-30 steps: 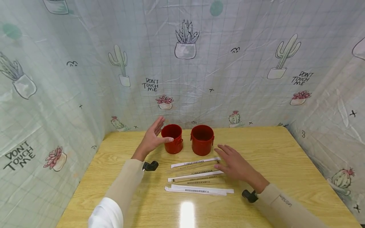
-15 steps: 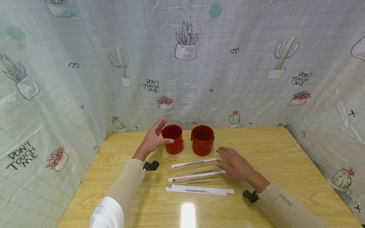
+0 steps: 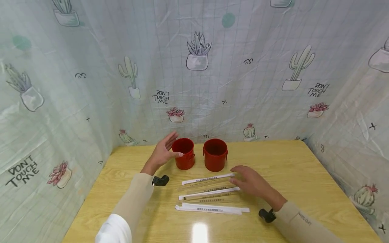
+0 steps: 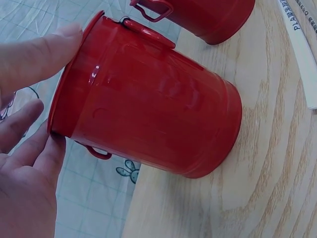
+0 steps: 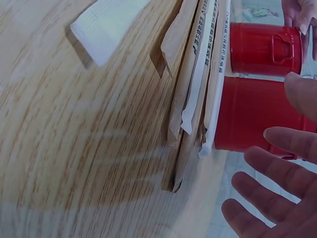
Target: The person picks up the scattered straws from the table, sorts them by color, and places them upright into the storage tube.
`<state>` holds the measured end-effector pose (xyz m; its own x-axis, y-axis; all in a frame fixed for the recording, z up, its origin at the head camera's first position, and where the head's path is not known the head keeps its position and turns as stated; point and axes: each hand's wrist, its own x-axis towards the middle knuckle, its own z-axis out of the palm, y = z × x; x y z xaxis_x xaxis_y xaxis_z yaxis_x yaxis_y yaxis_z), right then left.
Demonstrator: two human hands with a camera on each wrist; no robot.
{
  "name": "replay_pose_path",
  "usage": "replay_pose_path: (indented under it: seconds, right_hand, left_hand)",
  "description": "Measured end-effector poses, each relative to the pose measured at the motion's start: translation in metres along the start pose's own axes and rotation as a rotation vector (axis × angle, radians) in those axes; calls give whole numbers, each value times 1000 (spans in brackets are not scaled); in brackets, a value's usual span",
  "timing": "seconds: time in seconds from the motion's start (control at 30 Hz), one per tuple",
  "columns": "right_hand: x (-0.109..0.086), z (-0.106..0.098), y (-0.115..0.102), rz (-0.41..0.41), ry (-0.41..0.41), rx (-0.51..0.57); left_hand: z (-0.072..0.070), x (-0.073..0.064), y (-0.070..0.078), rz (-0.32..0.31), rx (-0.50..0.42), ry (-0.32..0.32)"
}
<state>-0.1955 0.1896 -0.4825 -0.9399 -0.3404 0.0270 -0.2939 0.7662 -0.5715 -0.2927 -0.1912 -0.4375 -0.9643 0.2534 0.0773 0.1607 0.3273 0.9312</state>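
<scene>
Two small red buckets with side handles stand near the back of the table. My left hand (image 3: 161, 153) is at the left bucket (image 3: 185, 162), fingers and thumb spread. In the left wrist view, the thumb (image 4: 37, 57) and fingertips lie right at that bucket's rim. Forward of the right bucket (image 3: 215, 162), my right hand (image 3: 253, 182) hovers by the right ends of several paper-wrapped straws. Some wrappers are white (image 3: 209, 209), others brown (image 3: 217, 199). In the right wrist view, the right fingers (image 5: 287, 171) are apart and hold nothing.
The light wooden table (image 3: 273, 162) has a cactus-print curtain (image 3: 225, 84) behind it and along both sides. A black wrist camera sits at each wrist, the left one (image 3: 161, 180) close to the straws' left ends.
The head view has tilted slightly up, so the scene sits lower. My right hand has dropped a little toward the straws' right ends. The left hand stays at the bucket.
</scene>
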Motion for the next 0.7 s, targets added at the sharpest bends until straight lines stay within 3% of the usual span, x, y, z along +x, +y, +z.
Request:
replay_pose_path:
  seconds: [0.17,0.7]
  right_hand:
    - [0,3,-1,-12,-10,-1]
    - [1,-2,0,-39,-10,35]
  left_hand:
    - [-2,-4,-3,-22,-3,14]
    - [0,0,-2,-29,-82,47]
